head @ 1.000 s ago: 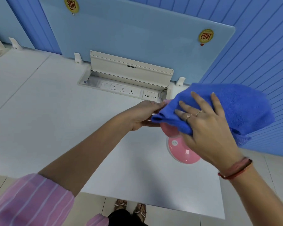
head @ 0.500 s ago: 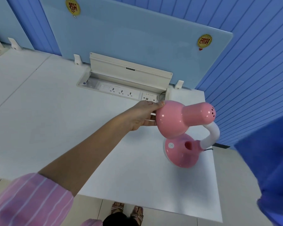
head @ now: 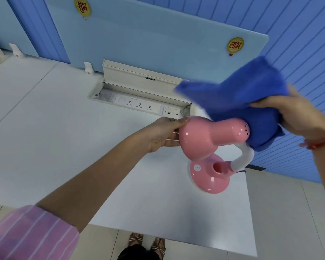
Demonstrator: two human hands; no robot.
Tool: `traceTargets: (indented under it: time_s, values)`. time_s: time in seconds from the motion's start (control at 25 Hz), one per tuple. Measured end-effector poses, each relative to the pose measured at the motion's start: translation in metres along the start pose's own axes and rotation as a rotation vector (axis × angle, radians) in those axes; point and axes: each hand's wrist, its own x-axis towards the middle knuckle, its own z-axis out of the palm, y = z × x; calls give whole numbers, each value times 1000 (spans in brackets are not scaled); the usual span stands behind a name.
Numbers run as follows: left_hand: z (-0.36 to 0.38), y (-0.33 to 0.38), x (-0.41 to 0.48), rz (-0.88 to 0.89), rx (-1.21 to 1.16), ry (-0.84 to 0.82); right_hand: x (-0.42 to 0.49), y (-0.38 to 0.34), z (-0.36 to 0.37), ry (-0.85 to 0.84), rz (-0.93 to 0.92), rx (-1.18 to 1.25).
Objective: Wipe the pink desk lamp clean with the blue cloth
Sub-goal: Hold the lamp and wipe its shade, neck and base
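The pink desk lamp (head: 210, 139) stands near the right end of the white desk (head: 64, 128), on a round pink base with a bent white neck. My left hand (head: 163, 134) grips the rim of the lamp's shade from the left. My right hand (head: 296, 117) holds the blue cloth (head: 238, 104) above and to the right of the lamp. The cloth hangs over the back end of the lamp head and touches it there, hiding the top of the neck.
A recessed socket box (head: 139, 104) with its lid raised sits just behind the lamp. A light blue partition (head: 158, 40) closes the desk's far side, and a blue wall runs to the right. The desk's front edge is close, with the person's sandalled feet (head: 146, 244) below it.
My right hand first swung the cloth off the lamp, away to the lower right. It has since come back up, and the cloth now drapes over the rear of the lamp head. My left hand kept its grip.
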Motion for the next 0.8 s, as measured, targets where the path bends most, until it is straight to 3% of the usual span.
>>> traceTargets:
  time_s: [0.08, 0.16, 0.24, 0.4, 0.6, 0.8]
  values:
    - [1, -1, -1, 23, 20, 8, 12, -3, 15, -440, 163, -58]
    - [2, -3, -1, 28, 13, 18, 23, -5, 17, -627, 293, -260]
    - [6, -4, -2, 18, -30, 19, 28, -7, 18, -695, 347, -408]
    - [10, -6, 0, -25, -133, 0, 28, 7, 15, -544, 442, -203]
    - [18, -10, -3, -48, -202, 64, 11, 43, 6, -310, 517, 309]
    - [25, -13, -3, -51, -248, 82, 0, 62, -7, -226, 546, 274]
